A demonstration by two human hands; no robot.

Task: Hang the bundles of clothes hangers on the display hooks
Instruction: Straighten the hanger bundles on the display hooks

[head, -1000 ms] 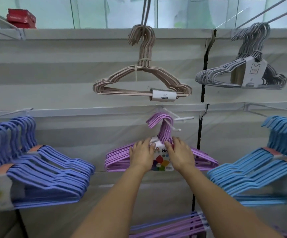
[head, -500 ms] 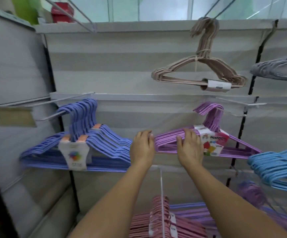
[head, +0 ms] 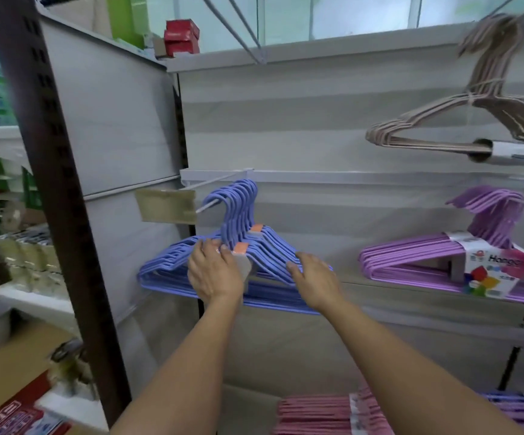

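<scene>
Blue bundle: a bundle of blue-violet plastic clothes hangers (head: 270,255) banded with orange-and-white paper sleeves hangs by its hook tops on a white wire display hook (head: 220,200) jutting from the grey back panel.
Left hand: the left hand (head: 213,273) lies against the bundle's left shoulder, beside the paper sleeve, fingers spread over the hanger bars; whether they curl behind the bars cannot be told.
Right hand: the right hand (head: 315,279) lies on the bundle's right shoulder with fingers fairly straight, touching rather than gripping.
Purple bundle: a bundle of purple plastic hangers with a colourful printed label (head: 427,262) hangs to the right, well apart from both hands.
Brown bundle: a bundle of brown hangers tied with string (head: 442,133) hangs on the row above.
Below: pink hanger bundles (head: 326,412) lie stacked at the lower edge.
Left edge: a dark slotted shelf upright (head: 57,189) stands beside the display.
</scene>
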